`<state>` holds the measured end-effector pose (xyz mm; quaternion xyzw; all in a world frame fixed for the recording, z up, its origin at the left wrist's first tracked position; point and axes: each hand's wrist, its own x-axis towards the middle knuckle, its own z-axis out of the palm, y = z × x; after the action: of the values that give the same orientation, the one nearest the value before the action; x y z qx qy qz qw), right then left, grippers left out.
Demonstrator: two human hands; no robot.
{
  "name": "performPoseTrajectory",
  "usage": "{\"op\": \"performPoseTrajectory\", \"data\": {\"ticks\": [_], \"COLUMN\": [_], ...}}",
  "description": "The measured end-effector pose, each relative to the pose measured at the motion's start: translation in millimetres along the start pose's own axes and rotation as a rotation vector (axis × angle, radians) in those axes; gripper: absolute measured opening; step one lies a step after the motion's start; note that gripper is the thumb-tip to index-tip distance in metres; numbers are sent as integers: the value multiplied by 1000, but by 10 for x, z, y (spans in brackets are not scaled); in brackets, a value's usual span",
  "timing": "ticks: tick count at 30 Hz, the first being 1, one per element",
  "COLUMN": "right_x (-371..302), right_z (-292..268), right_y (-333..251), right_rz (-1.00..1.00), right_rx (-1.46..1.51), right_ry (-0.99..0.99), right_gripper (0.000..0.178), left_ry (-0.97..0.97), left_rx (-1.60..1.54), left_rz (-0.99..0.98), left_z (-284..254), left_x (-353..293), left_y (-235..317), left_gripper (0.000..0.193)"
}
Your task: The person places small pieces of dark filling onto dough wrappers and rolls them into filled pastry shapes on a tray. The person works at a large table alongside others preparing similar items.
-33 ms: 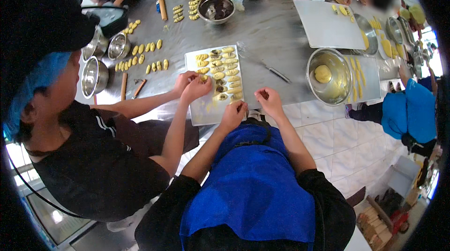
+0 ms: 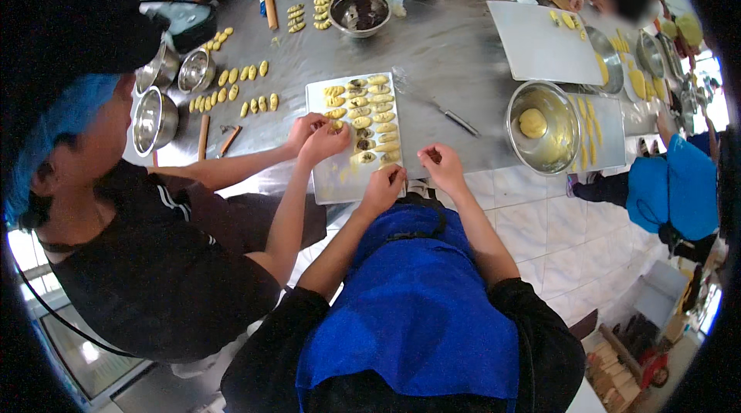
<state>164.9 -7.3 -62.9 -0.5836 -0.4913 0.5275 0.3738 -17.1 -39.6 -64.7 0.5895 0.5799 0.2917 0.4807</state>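
My left hand [image 2: 384, 188] is closed, fingertips pinched together at the near right corner of a white tray [image 2: 333, 178]; what they hold is hidden. My right hand [image 2: 448, 170] curls around a small lump of dark brown filling [image 2: 434, 156], just off the tray's right side. Rows of yellow oval dough pieces [image 2: 382, 117] lie on the tray, several with dark filling showing through. A co-worker's hands [image 2: 320, 140] work a small yellow dough piece over the tray's left edge. A whisk with a grey handle [image 2: 461, 123] rests right of the tray.
A steel bowl holding a dough ball [image 2: 532, 123] stands to the right, below a white board [image 2: 532, 50]. Beyond the tray is a bowl of dark filling [image 2: 360, 13]. Several bowls [image 2: 154, 121] and shaped dough pieces occupy the left. The co-worker's arms [image 2: 282, 216] reach in close on my left.
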Motion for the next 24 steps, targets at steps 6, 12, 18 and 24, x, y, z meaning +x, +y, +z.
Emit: {"op": "performPoseTrajectory", "data": {"ticks": [6,12,18,24], "right_x": [-4,-13,-51,-111], "right_z": [255,492,655,729], "right_y": [-141,-264,-293,-288], "right_rz": [-17,-32,-43,-81], "right_rx": [-52,-87,-85,-85], "right_ry": [-96,-167,-157,-126], "right_gripper": [16,17,19,19], "left_ry": [73,39,65,55], "left_rx": [-49,-19,-24,14], "left_rz": [-27,-115,-120,-118], "left_z": [-110,-339,-511,-596], "left_x": [-255,-492,-614,-679], "left_y": [-125,-156,-194,-353], "left_gripper": [27,28,28,29]}}
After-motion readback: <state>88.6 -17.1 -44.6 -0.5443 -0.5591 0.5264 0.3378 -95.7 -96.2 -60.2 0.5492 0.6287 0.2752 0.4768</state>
